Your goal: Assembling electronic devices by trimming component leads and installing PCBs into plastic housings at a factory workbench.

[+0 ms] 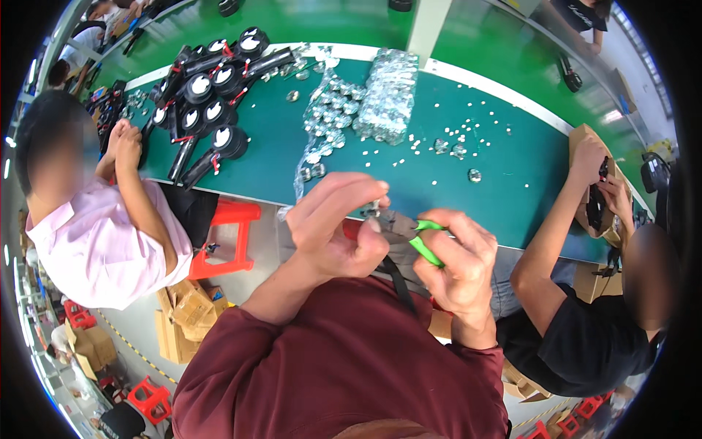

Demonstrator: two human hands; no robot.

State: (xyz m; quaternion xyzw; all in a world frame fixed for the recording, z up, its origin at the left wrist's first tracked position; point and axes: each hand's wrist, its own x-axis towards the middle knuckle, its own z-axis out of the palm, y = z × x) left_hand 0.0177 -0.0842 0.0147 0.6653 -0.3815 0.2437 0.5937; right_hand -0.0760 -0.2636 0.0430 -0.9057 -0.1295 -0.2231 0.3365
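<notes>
A small metallic part point(374, 208) is pinched between the thumb and fingertips of the left hand point(325, 230), held up in front of the maroon shirt point(329, 358), near the front edge of the green worktable point(446, 197). Green-handled pliers point(428, 247) are gripped in the right hand point(462, 260), tips pointed toward the part — contact between the two cannot be told. On the table, a heap of silvery parts point(333, 113) is noted beside a plastic-wrapped block point(391, 95); white bits point(468, 132) are scattered to the right, with a single round part point(474, 175) lying among the nearest ones. Black round-headed units point(199, 89) are piled at the left. A co-worker in pink point(102, 245) is seated at left; at right, a cardboard box point(580, 140) is being handled by a co-worker in black point(585, 340).
</notes>
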